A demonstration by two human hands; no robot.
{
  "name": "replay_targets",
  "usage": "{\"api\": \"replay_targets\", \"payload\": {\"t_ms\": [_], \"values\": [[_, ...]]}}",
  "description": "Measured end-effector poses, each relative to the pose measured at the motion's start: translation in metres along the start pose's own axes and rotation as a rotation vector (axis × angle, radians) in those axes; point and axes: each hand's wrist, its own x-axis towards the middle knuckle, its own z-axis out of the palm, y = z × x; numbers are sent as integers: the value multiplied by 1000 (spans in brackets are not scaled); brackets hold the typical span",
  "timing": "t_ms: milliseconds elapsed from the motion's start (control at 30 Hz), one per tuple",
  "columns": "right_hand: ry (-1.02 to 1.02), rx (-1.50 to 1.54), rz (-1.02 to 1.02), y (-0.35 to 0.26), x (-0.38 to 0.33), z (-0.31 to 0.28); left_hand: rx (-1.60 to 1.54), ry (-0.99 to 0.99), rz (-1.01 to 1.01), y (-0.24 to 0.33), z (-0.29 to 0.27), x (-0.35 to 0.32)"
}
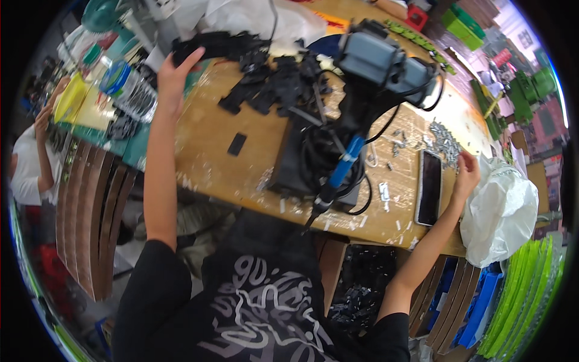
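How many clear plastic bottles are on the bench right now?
2. One bottle with a blue label lies just left of the left hand; one green-capped bottle sits behind it at the far left. Clutter may hide more.

Workshop interior: a worn wooden bench (223,163) with a scuffed, pale-specked top stands at centre, with brown slatted panels (84,205) leaning at its left side and blue trays (476,308) and lime-green discs (525,295) stacked at its lower right. A white sack (500,211) sits by the bench's right end; green crates (461,24) and green machines (531,90) stand on the floor beyond, far right. Light is bright and even, and a second person in white (27,163) stands at the left rim beside a cluttered green-topped table (136,151).
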Motion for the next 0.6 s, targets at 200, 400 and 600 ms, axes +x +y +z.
{"api": "replay_targets", "payload": {"t_ms": [200,400,600], "values": [[128,140,-208,-100,-37,-9,-476,-170,-83,11,2,-26],[-5,253,-454,-184,-148,-22,-405,-169,-327,62,10,-132],[-178,508,-266,-214,-206,10,-602,-356,-660,85,37,-209]]}}
